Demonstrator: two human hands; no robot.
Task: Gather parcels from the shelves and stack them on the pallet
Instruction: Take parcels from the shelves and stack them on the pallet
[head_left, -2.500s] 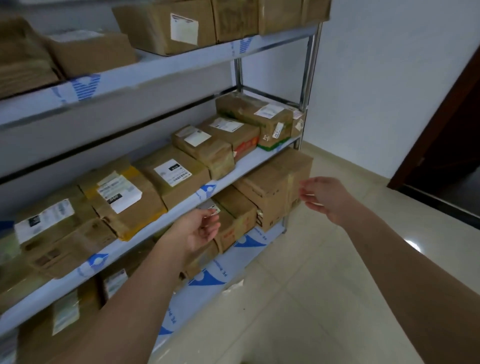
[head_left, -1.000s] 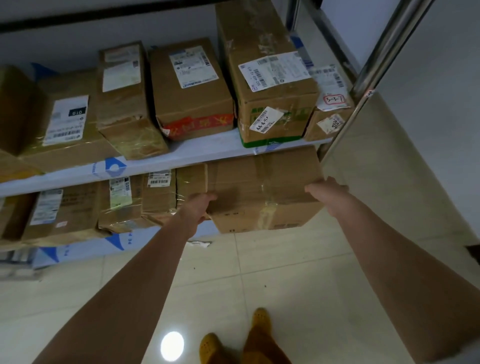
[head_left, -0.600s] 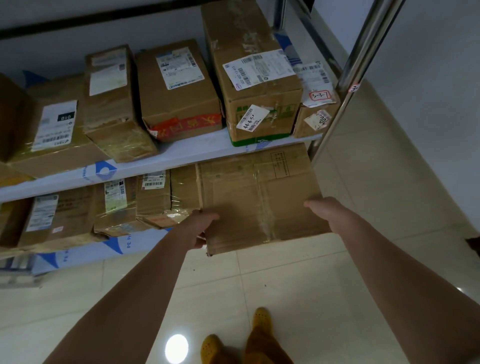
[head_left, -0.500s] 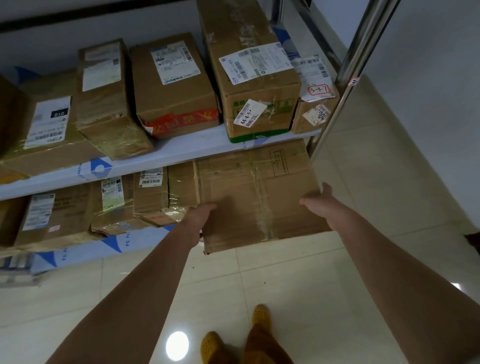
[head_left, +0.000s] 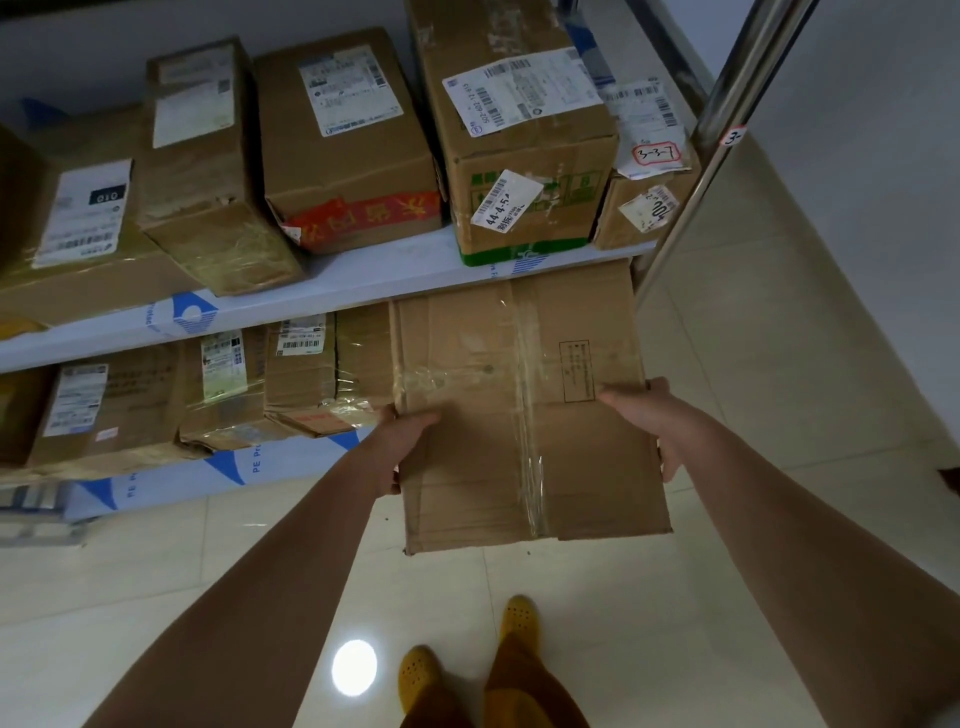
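The parcel's (head_left: 524, 405) far end hides under the shelf (head_left: 332, 291); label print unreadable.

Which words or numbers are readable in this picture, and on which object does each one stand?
"44-4-54": white sticker on the green-banded box.
"3-3-7": red-outlined tag on the small right-end parcel.
"3-": round tag on the steel post.
"PE": blue print on the lower shelf edge.
Too small or blurred: shipping labels, red tape characters, and the printed frame on the large box held by both hands.
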